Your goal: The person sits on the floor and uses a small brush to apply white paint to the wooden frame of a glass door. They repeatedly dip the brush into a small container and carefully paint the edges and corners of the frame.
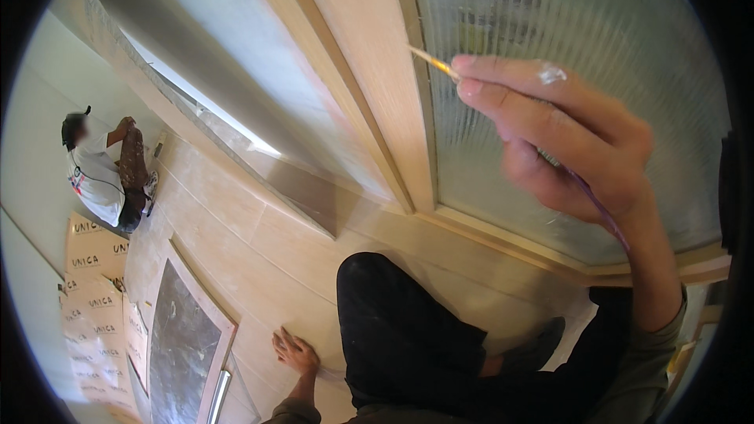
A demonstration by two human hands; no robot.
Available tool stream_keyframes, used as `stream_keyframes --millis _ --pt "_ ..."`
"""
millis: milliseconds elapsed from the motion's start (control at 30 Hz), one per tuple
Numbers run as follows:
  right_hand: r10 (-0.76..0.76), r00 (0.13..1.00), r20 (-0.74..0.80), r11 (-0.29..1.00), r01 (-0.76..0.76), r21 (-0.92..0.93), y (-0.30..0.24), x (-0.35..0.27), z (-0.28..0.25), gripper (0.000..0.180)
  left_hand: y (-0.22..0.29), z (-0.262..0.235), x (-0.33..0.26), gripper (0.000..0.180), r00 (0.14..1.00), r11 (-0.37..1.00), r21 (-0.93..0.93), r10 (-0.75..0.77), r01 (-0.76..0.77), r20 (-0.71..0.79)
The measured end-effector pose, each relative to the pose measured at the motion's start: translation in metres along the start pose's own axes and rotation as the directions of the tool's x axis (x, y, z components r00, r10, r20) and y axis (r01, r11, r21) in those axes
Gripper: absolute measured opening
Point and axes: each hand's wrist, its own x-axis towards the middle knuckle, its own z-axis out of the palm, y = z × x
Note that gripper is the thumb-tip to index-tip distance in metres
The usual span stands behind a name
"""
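Note:
Between the thumb and fingers of my right hand is a thin paintbrush, with a yellowish tip and a dark purple handle that runs back past my wrist. The tip points left, over or close to the edge of a light wooden frame; I cannot tell if it touches. Behind this hand stands a ribbed glass pane set in the wood. A white smear marks one finger. Down at the lower left, my left hand rests on the floor, fingers spread, holding nothing.
A framed panel with a grey surface lies on the floor left of my left hand. Beyond it are brown printed sheets. Another person in a white shirt sits by the far left wall. My bent knee is in the middle.

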Motion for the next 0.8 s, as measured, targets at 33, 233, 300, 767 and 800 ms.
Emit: stream_keyframes --millis 33,233,300,767,800 --pt "-0.003 1.000 -0.013 1.000 0.003 -0.003 0.000 0.000 0.001 0.039 0.000 0.000 0.000 0.050 1.000 1.000 -0.002 0.002 -0.002 0.001" --pt "0.020 1.000 0.016 1.000 -0.020 -0.003 -0.003 -0.003 0.001 0.037 0.012 -0.010 -0.003 0.051 1.000 1.000 -0.003 -0.022 0.022 0.014" --pt "0.044 0.998 0.033 0.999 -0.045 0.011 -0.005 -0.002 -0.001 0.037 0.007 -0.007 -0.002 0.051 1.000 1.000 -0.014 -0.004 0.004 -0.004" --pt "0.028 0.995 -0.101 0.999 -0.031 -0.031 -0.008 0.006 0.005 0.037 0.004 -0.007 -0.003 0.051 1.000 1.000 -0.003 -0.006 0.006 -0.001" --pt "0.030 0.995 -0.098 0.999 -0.032 -0.020 -0.008 0.005 0.004 0.038 0.003 -0.004 -0.003 0.052 1.000 1.000 -0.006 0.004 -0.004 -0.004"
